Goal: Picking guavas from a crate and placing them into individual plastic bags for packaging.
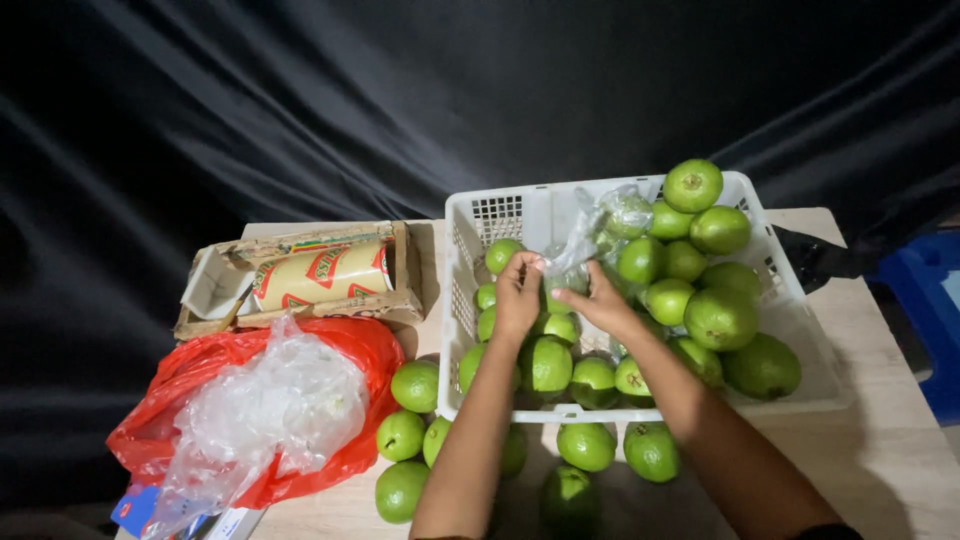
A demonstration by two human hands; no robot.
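Note:
My left hand (517, 293) and my right hand (600, 300) meet over a white plastic basket (520, 212) full of green guavas (718, 318). Both pinch a clear plastic wrapper (578, 240) that rises from between the fingertips; its upper end still covers one guava (627, 213). More green guavas (414, 385) lie loose on the wooden table (880, 440) in front of the basket, under my forearms.
A red plastic bag (360, 345) stuffed with crumpled clear plastic (270, 405) sits at the front left. Behind it lies an open cardboard box (300, 275) holding a roll. Black cloth hangs behind the table. A blue object (925, 300) is at the right edge.

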